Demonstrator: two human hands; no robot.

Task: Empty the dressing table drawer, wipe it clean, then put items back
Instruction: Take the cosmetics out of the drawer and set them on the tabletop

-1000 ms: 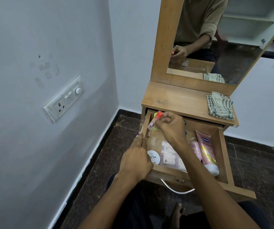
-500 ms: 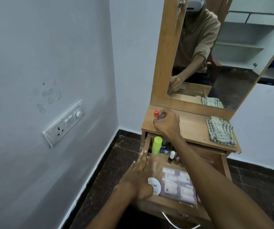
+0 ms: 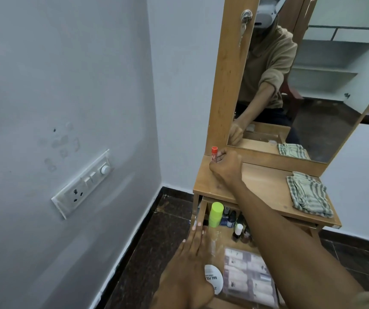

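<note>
The right hand (image 3: 224, 165) pinches a small red-capped tube (image 3: 214, 154) upright at the wooden desk's (image 3: 263, 186) back left corner, parking it clear of the open wooden drawer (image 3: 221, 238). The left hand (image 3: 192, 262), fingers straight, steadies the drawer's left edge.

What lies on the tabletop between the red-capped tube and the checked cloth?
Only the right hand gripping the red-capped tube; beyond it, bare wood reaches the checked cloth, head view.

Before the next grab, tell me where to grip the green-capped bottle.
Pinch the green-capped bottle by its cap from above. It stands upright at the drawer's back left corner, with small dark bottles close on its right, so its sides look crowded.
</note>
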